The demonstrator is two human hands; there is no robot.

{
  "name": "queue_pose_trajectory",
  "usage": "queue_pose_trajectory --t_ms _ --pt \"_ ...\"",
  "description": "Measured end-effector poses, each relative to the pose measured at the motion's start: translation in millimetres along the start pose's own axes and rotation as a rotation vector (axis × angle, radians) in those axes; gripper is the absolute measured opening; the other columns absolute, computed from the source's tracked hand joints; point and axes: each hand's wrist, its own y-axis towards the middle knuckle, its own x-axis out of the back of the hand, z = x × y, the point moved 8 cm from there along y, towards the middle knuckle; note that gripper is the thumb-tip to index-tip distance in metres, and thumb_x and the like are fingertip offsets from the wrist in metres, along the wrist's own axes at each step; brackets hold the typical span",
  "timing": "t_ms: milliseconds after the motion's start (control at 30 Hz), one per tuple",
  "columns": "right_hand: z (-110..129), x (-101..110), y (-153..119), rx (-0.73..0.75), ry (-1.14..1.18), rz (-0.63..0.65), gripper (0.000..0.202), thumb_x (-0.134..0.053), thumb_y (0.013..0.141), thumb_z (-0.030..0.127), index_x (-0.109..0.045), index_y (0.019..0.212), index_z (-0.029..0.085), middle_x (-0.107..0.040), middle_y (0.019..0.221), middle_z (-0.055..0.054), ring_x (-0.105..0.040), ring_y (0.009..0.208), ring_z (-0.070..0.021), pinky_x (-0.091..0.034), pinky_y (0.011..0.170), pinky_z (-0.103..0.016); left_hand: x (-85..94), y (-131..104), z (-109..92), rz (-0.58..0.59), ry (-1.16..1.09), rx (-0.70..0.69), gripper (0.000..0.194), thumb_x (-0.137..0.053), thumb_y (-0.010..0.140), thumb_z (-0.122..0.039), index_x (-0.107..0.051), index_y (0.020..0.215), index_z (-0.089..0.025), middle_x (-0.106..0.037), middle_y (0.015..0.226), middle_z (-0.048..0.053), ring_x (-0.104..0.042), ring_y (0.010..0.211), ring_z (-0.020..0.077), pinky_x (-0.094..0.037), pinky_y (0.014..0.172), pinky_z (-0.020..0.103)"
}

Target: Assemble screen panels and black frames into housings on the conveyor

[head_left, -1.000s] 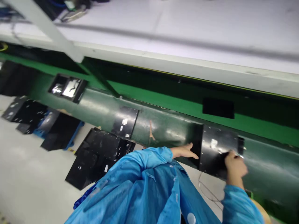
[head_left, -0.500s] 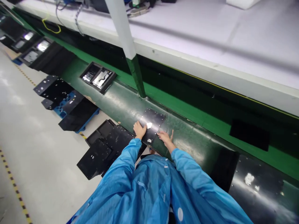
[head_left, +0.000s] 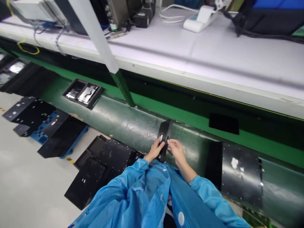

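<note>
A thin black panel (head_left: 163, 130) stands tilted up on the green bench (head_left: 133, 126) in front of me, its narrow side toward me. On it is a small white mark. My left hand (head_left: 155, 149) grips the panel from the left, thumb toward its near face. My right hand (head_left: 177, 151) is at the panel's right side, thumb and fingers pinched together against it. Whatever lies between those fingertips is too small to make out.
To the left are stacked black panels (head_left: 114, 155) and more on a blue pallet (head_left: 42, 133). A black tray with shiny parts (head_left: 83, 92) sits farther along the bench. Another dark panel (head_left: 241, 172) lies at right. A post (head_left: 122, 87) and white shelf (head_left: 201, 76) stand beyond.
The panel lay flat under my hands and is now tilted up on edge. My right hand went from pointing at its right edge to a pinch. The view has shifted right.
</note>
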Motion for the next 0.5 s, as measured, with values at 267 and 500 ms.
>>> queue_pose_trajectory --t_ms 267,500 --pt "4 8 26 0.202 -0.275 -0.047 0.050 -0.069 0.087 0.067 -0.067 0.112 0.024 -0.071 0.115 -0.014 -0.064 0.123 -0.0356 -0.052 0.107 -0.052 -21.7 -39 -76 0.198 0.082 -0.426 0.057 -0.052 0.105 -0.043 -0.063 0.155 -0.020 -0.058 0.164 0.011 -0.053 0.153 0.0255 -0.036 0.133 0.041" --pt "18 -33 50 0.275 -0.220 0.063 0.044 -0.062 0.095 0.068 -0.061 0.112 0.027 -0.067 0.121 -0.010 -0.060 0.124 -0.0313 -0.047 0.110 -0.046 3.5 -28 -68 -0.059 0.201 -0.187 0.047 -0.042 0.109 -0.037 -0.072 0.142 -0.020 -0.077 0.134 0.016 -0.072 0.126 0.0332 -0.052 0.113 0.043"
